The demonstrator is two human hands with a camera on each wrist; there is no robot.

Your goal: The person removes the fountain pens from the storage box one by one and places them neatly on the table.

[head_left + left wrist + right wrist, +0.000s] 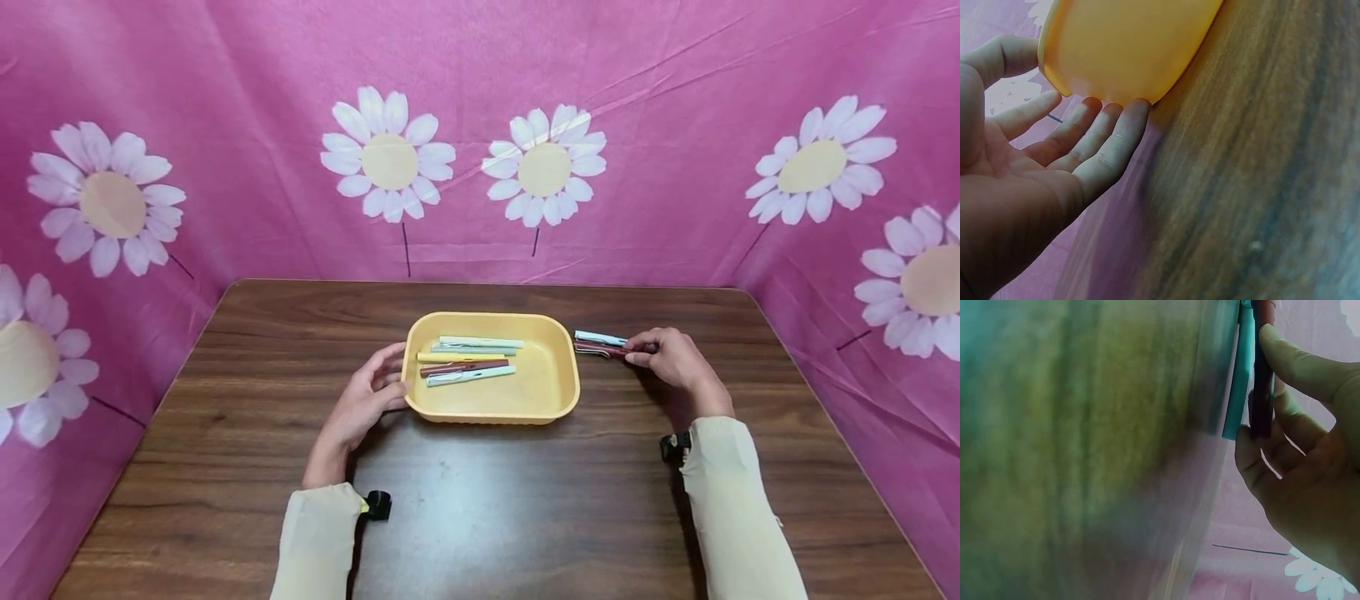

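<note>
A yellow tray [543, 404] sits on the table, with several pens lying side by side in its left half. Among them are a yellow pen [472, 357], a dark red pen [465, 367] and a pale blue pen [472, 377]. My left hand [367, 398] holds the tray's left end; in the left wrist view its thumb and fingertips touch the yellow wall [1129, 50]. Right of the tray, my right hand [671, 358] pinches another dark red pen [1262, 381] between thumb and fingers. Close beside that pen lies a light blue pen [1240, 381].
The brown wood-grain table [465, 517] extends in front of the tray and to both sides. A pink cloth [465, 50] printed with white daisies hangs behind the table and along its sides. Each wrist wears a small black camera [377, 505].
</note>
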